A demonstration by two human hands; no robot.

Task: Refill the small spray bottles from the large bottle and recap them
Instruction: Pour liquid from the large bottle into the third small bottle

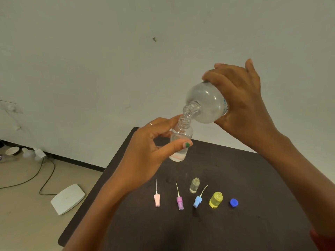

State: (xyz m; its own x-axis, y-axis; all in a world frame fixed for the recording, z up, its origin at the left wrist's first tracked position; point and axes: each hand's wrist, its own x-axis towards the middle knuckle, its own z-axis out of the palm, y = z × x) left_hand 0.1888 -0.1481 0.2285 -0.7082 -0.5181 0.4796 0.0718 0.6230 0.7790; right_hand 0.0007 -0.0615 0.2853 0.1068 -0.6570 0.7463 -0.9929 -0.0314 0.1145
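The large bottle's base is being hidden by the right hand (label mostly covered); floor clutter is being rendered too blurred to identify.

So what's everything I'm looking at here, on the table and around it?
large bottle: 1, clear, tilted above table, mouth at held bottle's neck
small bottles: 3; clear held one, clear and yellow standing
spray caps: 3; pink, purple, blue, lying in a row
blue cap: 1, right end
table: 1, dark
white flat device: 1, floor
left hand: holds small bottle
right hand: grips large bottle
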